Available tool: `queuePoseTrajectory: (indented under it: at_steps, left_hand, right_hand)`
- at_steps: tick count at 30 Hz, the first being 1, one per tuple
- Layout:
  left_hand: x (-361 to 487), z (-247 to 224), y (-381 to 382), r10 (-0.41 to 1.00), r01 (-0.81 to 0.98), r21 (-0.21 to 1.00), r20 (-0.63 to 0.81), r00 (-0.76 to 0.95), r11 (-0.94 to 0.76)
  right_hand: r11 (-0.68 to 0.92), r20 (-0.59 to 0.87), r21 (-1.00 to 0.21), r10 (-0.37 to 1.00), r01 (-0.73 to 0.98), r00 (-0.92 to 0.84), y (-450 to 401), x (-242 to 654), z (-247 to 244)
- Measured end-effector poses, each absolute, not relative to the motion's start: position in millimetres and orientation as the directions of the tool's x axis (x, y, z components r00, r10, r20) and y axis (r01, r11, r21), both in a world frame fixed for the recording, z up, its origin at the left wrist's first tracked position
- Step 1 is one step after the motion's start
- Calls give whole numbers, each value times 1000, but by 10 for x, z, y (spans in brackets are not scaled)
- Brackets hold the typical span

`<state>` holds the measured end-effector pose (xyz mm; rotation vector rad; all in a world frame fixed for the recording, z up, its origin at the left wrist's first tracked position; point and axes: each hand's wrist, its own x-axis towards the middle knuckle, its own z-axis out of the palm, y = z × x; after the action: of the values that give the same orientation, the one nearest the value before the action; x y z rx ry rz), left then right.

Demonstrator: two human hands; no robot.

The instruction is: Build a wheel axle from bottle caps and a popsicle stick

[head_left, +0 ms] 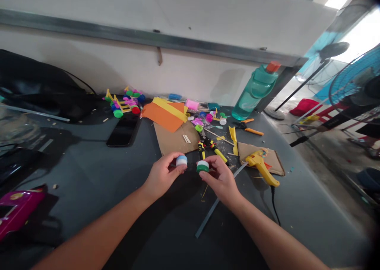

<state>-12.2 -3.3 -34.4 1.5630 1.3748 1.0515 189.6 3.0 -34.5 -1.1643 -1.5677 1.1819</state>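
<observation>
Item: blue-and-white round piece (181,161), blue part uppermost, in the left grip (160,175), thumb and fingers closed on its side. Item: green-and-white round piece (203,167), white part uppermost, in the right grip (222,179), likewise pinched between thumb and fingers. Position: both pieces above the dark surface (166,230), side by side, apart, near the yellow-and-black-handled pliers (218,151). Handling, as judged: a light pinch on the side walls suits such small round pieces, leaving their end faces uncovered; level wrists and matched heights make any tilt easy to spot; too hard a squeeze could make one slip. Adjacent: cardboard (169,143) with pale sticks (186,138); grey strip (208,220), passing beside the right forearm and easily nudged; yellow glue gun (263,169), resting on a second cardboard piece (276,161), heat not determinable, its nozzle best given room.
</observation>
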Motion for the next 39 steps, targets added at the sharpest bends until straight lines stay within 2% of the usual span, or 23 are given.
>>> queuePoseTrajectory:
  at_steps: [4,8,13,19,26,31,39]
  left_hand:
    - [-131,-342,-30,989,459,877,134,55,-144]
    - [-144,-358,-36,985,502,848,157,71,-171]
    - [-144,-336,-36,956,534,794,265,122,-289]
    - [-157,-367,-13,944,668,667,244,223,-330]
    - [-156,-504,8,899,630,654,203,387,-419]
    - [-155,-488,-6,898,609,680,177,403,-408]
    - [-89,-331,-60,877,560,676,391,280,-480]
  right_hand:
    - [193,128,-937,965,291,-229,52,1905,-341]
    - [231,148,-911,957,343,-250,70,1910,-331]
    - [248,166,-898,956,364,-242,78,1911,-343]
    - [228,171,-903,968,365,-184,88,1919,-354]
    - [218,167,-906,972,362,-168,87,1907,-362]
    - [207,159,-919,973,335,-166,86,1888,-352]
    - [226,171,-906,969,358,-180,49,1836,-287]
